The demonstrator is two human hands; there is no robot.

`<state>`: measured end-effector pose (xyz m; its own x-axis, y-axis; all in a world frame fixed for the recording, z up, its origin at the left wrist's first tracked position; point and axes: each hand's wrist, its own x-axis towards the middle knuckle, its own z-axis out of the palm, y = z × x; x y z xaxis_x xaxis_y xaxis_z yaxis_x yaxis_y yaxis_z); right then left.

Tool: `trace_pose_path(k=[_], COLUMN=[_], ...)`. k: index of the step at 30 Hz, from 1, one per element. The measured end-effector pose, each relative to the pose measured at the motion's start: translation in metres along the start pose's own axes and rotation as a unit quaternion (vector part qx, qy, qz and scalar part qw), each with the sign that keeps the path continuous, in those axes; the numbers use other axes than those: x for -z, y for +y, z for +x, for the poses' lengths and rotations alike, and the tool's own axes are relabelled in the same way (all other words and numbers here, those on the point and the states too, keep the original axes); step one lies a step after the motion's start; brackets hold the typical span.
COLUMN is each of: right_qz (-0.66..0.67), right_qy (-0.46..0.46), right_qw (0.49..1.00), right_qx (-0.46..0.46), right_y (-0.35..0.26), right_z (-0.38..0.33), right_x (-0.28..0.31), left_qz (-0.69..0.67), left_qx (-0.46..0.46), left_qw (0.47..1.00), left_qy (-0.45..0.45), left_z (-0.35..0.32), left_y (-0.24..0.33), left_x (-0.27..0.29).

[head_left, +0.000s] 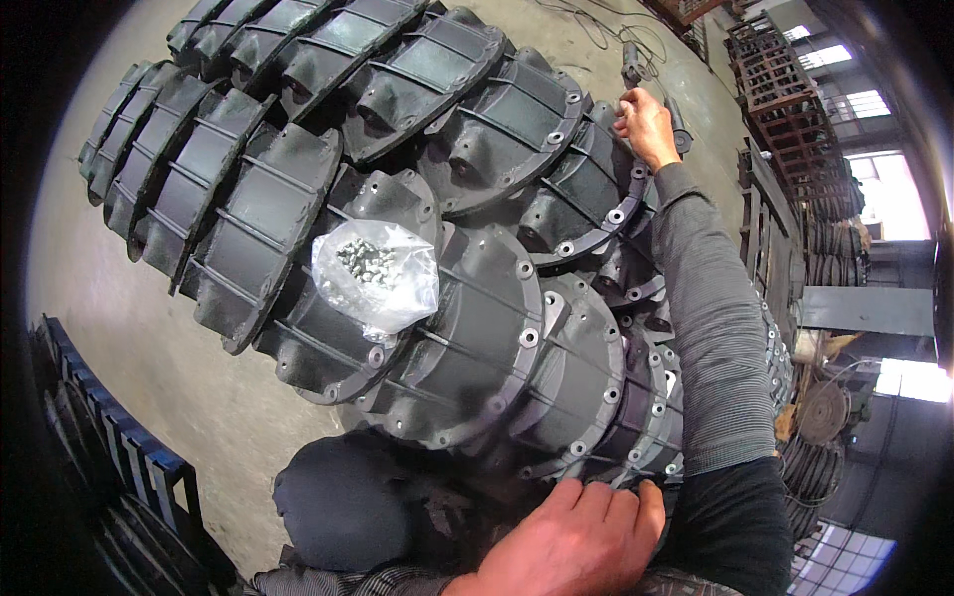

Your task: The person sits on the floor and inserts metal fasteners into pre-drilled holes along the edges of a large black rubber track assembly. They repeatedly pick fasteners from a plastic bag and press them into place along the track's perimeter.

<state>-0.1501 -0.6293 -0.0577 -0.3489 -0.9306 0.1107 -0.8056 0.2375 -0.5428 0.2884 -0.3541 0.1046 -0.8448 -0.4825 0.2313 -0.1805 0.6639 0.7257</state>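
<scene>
My right hand reaches far out over the ribbed housings at the far right, its fingers curled closed. Right behind it is a dark power tool with a cable; whether the fingers grip it or something small, I cannot make out. My left hand is close to me at the near edge of a dark metal housing. Its fingers bend down toward that rim and the fingertips are hidden. A clear plastic bag of small silvery fasteners lies open on the housings.
Rows of dark ribbed housings with bolt-holed flanges stand tightly stacked across the middle. A cable trails over the concrete floor. Dark slatted metalwork stands at the lower left; racks line the right. My knee is near the housings.
</scene>
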Motion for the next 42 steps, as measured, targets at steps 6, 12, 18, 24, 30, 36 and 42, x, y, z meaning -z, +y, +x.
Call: trace_pose_path(k=[6, 12, 18, 24, 30, 36, 42], right_qz=[-0.026, -0.077, -0.162, -0.225, -0.2, -0.208, -0.277], right_qy=[0.008, -0.023, 0.015, 0.04, 0.024, -0.014, -0.001], right_qw=[0.999, 0.995, 0.977, 0.947, 0.956, 0.957, 0.94], right_qx=[0.022, 0.056, 0.138, 0.228, 0.211, 0.203, 0.198], right_y=[0.026, 0.035, 0.033, 0.027, 0.031, 0.026, 0.022], right_z=[0.022, 0.027, 0.026, 0.026, 0.03, 0.032, 0.033], right_x=[-0.002, -0.01, -0.018, -0.018, -0.017, -0.011, -0.015], left_qz=[-0.026, -0.051, -0.047, -0.053, -0.052, -0.051, -0.066], left_qx=[0.01, 0.018, 0.02, 0.026, 0.024, 0.02, 0.026], left_qw=[1.0, 0.998, 0.997, 0.996, 0.997, 0.997, 0.996], left_qy=[-0.013, -0.033, -0.059, -0.065, -0.052, -0.048, -0.045], left_z=[0.002, 0.007, 0.009, 0.009, 0.008, 0.007, 0.004], left_y=[-0.005, -0.008, -0.009, -0.009, -0.01, -0.01, -0.011], left_x=[0.0, -0.002, -0.001, -0.001, 0.0, 0.0, 0.0])
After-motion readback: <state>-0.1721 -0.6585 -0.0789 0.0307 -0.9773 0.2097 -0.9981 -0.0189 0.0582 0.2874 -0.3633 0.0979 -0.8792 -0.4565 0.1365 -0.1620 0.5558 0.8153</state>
